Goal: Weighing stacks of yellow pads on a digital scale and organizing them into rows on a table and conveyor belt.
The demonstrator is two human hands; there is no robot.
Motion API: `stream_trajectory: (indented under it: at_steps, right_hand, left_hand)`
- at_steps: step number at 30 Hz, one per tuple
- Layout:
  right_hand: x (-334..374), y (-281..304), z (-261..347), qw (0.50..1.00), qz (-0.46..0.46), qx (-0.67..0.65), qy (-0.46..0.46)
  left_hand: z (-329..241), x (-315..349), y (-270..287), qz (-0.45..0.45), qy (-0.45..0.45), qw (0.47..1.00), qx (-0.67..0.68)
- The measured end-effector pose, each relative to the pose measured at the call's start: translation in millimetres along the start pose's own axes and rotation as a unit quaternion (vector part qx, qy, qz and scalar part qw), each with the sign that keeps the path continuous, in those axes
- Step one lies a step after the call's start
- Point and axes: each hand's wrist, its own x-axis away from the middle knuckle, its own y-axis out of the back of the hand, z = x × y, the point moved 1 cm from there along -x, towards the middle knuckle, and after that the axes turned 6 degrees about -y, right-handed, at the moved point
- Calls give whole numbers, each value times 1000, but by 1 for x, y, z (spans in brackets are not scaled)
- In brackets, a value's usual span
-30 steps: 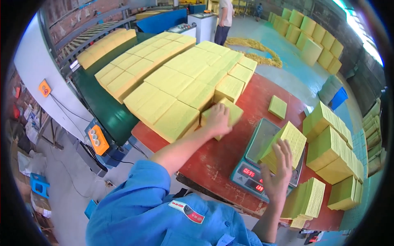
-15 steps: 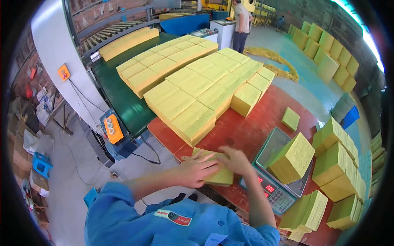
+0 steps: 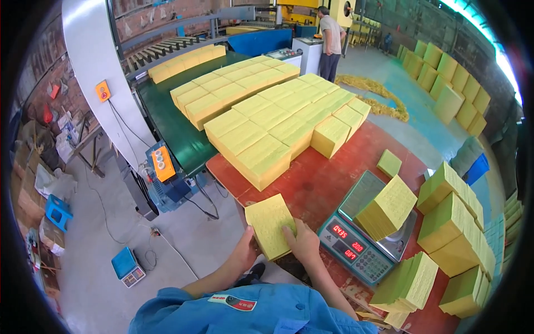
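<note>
At the near edge of the red table (image 3: 311, 192), we see a yellow paper stack (image 3: 270, 220) held between two bare hands. Left hand (image 3: 243, 251): along the stack's lower left side, thumb at that edge; we can't see where most of its fingers end, so can't tell how far they wrap. Right hand (image 3: 304, 240): lower right side, thumb laid on the broad face near the edge, other fingers mostly hidden behind. So we log both hands pinching the stack from opposite sides; the stack sits between them, its upper part sticking out past both grips, broad face toward us.

Just right of the right hand we have the scale (image 3: 370, 264), red digits lit, with a leaning paper pile (image 3: 389, 206) on its pan. Small yellow pad (image 3: 389, 163) lies on the table beyond it. More stacks (image 3: 409, 284) stand right of the scale. Ahead of the hands, well apart from the held stack, we get a big block of piles (image 3: 278, 119), next to the green belt (image 3: 192, 153).
</note>
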Motion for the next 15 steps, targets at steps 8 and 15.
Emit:
stream_trajectory:
  at_steps: [8, 15]
  right_hand:
    - [41, 1, -6, 999, -28, 11, -46]
    - [75, 44, -28, 952, 28, -282, -115]
  left_hand:
    - [-6, 40, -41, -37, -59, 991, -114]
    - [-39, 46, -50, 123, -53, 984, -114]
